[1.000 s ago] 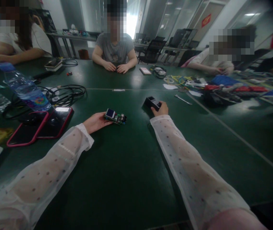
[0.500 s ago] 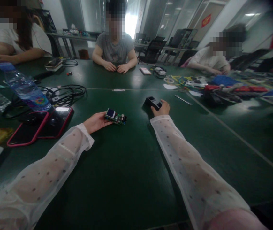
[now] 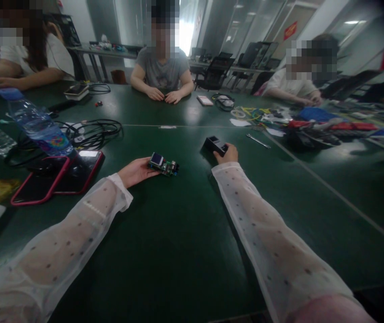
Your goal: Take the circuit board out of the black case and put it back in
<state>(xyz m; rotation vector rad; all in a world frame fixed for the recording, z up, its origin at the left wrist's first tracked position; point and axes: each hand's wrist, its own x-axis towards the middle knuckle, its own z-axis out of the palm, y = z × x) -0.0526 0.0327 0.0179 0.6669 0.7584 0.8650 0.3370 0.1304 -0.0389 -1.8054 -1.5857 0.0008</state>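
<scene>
A green circuit board (image 3: 169, 168) with a small dark screen is held in my left hand (image 3: 135, 172), near the middle of the green table (image 3: 178, 233). Its right end sticks out past my fingertips. To the right, my right hand (image 3: 229, 154) grips the right end of a black case (image 3: 214, 144) with openings in its top. Board and case are apart, with bare tabletop between them. Both my forearms are in sheer dotted sleeves.
Two red-edged phones (image 3: 40, 181), a water bottle (image 3: 38, 125) and black cables (image 3: 100, 132) lie at the left. A wrench (image 3: 258, 141) and a pile of cables and parts (image 3: 329, 125) are at the right. Three people sit across the table.
</scene>
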